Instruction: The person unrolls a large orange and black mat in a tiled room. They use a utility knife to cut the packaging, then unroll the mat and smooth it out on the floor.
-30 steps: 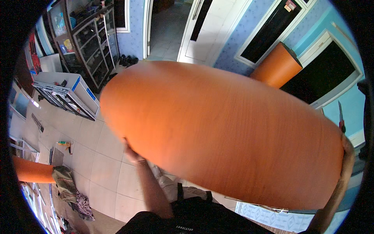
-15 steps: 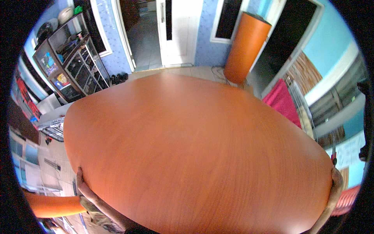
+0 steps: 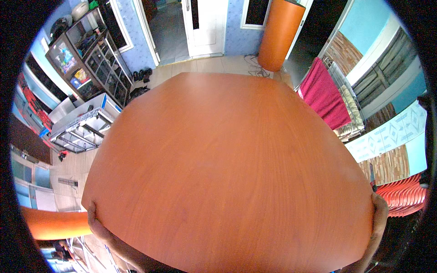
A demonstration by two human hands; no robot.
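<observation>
A broad orange-brown sheet with wood grain (image 3: 227,164) fills the middle of the view, its surface facing me. My left hand (image 3: 92,216) grips its left edge low down, the thumb lying on the face and the other fingers hidden behind. At the opposite edge my right hand (image 3: 379,209) is wrapped round the side, its fingertips likewise out of sight. Both forearms come up from the lower rim along the sheet's sides. The sheet hides whatever lies directly beneath it.
A rolled orange sheet (image 3: 281,36) stands upright near the far doorway. To the left are a dark glass cabinet (image 3: 95,59) and a metal-framed unit (image 3: 84,123). On the right, a red cloth (image 3: 323,95) hangs over a rack near stacked red chairs (image 3: 400,195). An orange roll (image 3: 57,224) lies lower left.
The sheet's outline has narrowed and its far edge shows a little higher. The surroundings have shifted in view, revealing more of the metal-framed unit and the red chairs. Both hands keep their hold.
</observation>
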